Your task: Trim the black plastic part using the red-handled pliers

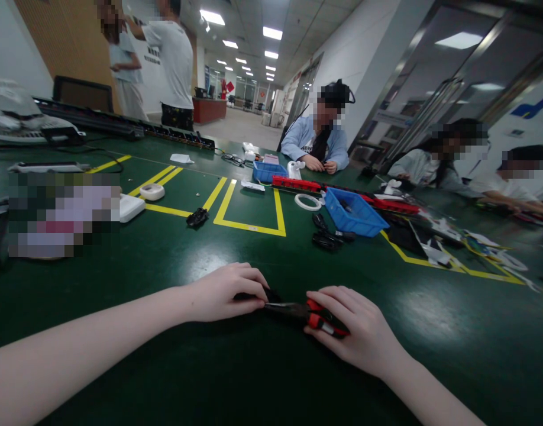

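Note:
My right hand (pixel 362 325) is closed around the red-and-black handles of needle-nose pliers (pixel 314 319). Their narrow metal jaws point left, to the fingertips of my left hand (pixel 231 293). That hand is closed on a small black part (pixel 272 294), mostly hidden by my fingers, so its kind is unclear. The plier tips are at or against this part; whether they grip it I cannot tell. Both hands are low over the dark green table (pixel 209 367).
Beyond my hands lie a black cable bundle (pixel 197 218), black plugs (pixel 328 234), a blue bin (pixel 354 216), a white tape ring (pixel 307 202) and a smaller blue bin (pixel 270 172). Yellow tape (pixel 249 227) marks the tabletop. Across the table a person (pixel 318 142) sits working.

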A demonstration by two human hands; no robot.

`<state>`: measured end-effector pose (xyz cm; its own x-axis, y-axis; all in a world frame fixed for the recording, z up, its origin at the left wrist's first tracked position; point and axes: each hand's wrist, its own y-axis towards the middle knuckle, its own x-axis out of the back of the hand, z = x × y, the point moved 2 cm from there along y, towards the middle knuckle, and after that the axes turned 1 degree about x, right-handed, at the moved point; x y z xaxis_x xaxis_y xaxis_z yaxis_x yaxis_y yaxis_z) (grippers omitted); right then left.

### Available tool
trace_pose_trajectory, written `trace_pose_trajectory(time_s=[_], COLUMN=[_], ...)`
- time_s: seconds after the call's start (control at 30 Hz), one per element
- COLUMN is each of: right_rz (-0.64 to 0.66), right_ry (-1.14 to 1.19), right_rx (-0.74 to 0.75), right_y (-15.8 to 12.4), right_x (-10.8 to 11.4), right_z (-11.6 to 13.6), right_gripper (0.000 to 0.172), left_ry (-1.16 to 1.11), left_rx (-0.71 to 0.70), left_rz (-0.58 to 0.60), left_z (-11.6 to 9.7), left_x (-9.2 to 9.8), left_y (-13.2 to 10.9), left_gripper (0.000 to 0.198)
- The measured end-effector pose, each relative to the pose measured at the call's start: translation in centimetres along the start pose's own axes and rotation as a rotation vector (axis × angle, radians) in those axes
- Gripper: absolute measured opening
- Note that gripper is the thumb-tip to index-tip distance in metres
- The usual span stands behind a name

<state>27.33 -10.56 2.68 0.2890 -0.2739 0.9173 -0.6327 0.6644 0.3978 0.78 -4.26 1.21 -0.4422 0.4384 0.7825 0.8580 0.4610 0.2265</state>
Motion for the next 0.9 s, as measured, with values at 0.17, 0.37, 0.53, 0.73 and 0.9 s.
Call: trace_pose_trajectory(time_s=[0.17, 0.37, 0.53, 0.73, 0.9], right_rz=[0.016, 0.017, 0.033, 0.051, 0.046], right_ry=[-0.012, -0.017, 0.017, 0.043, 0.002], right_rx=[-0.007, 0.001, -0.015, -0.034, -0.015], right_y=[0.02, 0.08, 0.07, 0.12, 0.06], right_x=[0.3, 0.36, -0.02, -0.22, 0.03], right_z=[-0.23, -0.31, -0.22, -0.13, -0.34], right_gripper=[0.038, 0.037, 0.039, 0.039, 0.038], left_ry=[-0.01, -0.016, -0.033, -0.041, -0.028], left_rx=[-0.01, -0.002, 0.006, 0.014, 0.017], left_rz=[-0.016, -0.026, -0.023, -0.023, -0.017], left_z=[0.05, 0.09, 0.33, 0.37, 0.2], left_x=[-0.04, -0.11, -0.22, -0.25, -0.17], left_y=[0.02, 0.06, 0.08, 0.09, 0.07], left_gripper=[0.014, 0.015, 0.015, 0.016, 0.017])
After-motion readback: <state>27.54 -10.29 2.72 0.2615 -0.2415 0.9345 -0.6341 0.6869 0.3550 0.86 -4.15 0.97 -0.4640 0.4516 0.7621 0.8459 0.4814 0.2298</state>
